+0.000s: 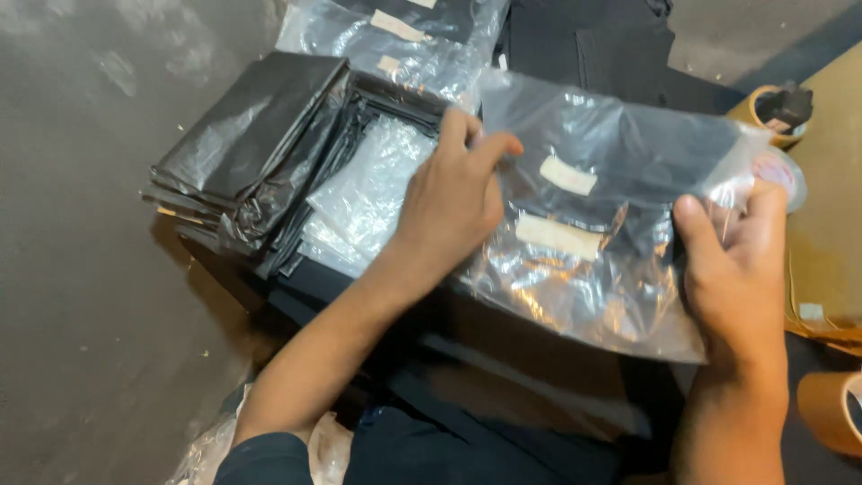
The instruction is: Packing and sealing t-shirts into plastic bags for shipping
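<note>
A clear plastic bag with a folded black garment inside and two pale tape strips on it is held flat in front of me. My left hand grips its left edge, fingers curled over the top. My right hand holds its right edge, thumb on the plastic. Left of the bag lies a stack of black plastic bags and clear empty bags.
More bagged black garments lie at the back, next to loose black cloth. Brown tape rolls sit at the right, with another roll on a cardboard surface. Grey concrete floor spreads left.
</note>
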